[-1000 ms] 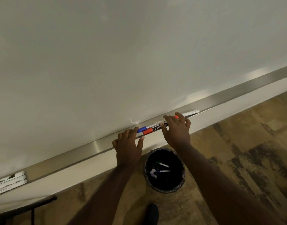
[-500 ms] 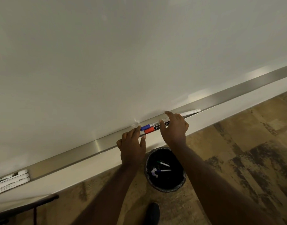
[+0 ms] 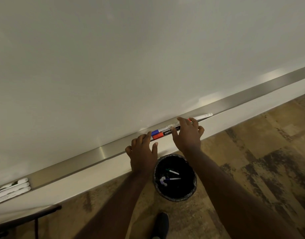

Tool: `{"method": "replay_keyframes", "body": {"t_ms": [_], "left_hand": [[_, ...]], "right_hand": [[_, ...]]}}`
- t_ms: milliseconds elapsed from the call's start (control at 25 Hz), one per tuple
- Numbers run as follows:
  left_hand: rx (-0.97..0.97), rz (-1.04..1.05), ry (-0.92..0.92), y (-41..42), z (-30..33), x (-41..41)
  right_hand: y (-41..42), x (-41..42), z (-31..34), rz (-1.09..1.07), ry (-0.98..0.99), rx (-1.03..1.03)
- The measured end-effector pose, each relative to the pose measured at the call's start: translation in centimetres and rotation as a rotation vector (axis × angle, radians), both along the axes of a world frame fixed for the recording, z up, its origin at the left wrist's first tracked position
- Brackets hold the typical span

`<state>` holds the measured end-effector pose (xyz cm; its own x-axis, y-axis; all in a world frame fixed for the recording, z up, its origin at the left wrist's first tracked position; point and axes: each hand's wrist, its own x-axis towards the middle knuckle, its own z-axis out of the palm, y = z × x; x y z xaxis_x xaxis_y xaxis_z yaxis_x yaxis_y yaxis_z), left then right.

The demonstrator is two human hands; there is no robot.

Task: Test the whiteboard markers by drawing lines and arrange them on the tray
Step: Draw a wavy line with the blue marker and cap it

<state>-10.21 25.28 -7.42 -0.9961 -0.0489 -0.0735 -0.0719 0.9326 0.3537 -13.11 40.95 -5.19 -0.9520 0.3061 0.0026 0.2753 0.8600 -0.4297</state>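
Two markers (image 3: 163,132), blue-capped and red-capped, were laid side by side on the metal tray (image 3: 106,150) under the whiteboard (image 3: 131,57). The left hand (image 3: 143,155) was spread open at their left end; the right hand (image 3: 187,135) rested open-fingered over them. Arranging seemed under way; squaring their ends would likely be needed next.

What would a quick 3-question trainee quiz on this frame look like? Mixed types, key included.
1. True or false: the bin on the floor holds discarded markers.
2. Multiple choice: the blue-capped marker lies A) in the bin, B) on the tray, C) on the floor.
3. Fill in: beside it lies a marker with a ___ cap.

Key: 1 true; 2 B; 3 red. Left hand and right hand both rest open at the markers.
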Motion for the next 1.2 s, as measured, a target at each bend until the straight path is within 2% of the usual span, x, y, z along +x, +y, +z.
{"method": "replay_keyframes", "body": {"t_ms": [280,520,840,1200], "left_hand": [[0.009,0.024,0.004,0.3,0.2,0.2],[0.029,0.057,0.065,-0.1,0.5,-0.2],[-0.014,0.008,0.118,-1.5,0.4,-2.4],[0.085,-0.012,0.166,-1.6,0.0,-2.9]], "right_hand": [[-0.6,0.0,0.4,0.019,-0.050,-0.030],[-0.7,-0.6,0.5,0.076,-0.008,-0.035],[0.4,-1.8,-0.2,0.209,0.014,0.130],[0.4,-3.1,0.6,0.497,0.033,0.259]]}}
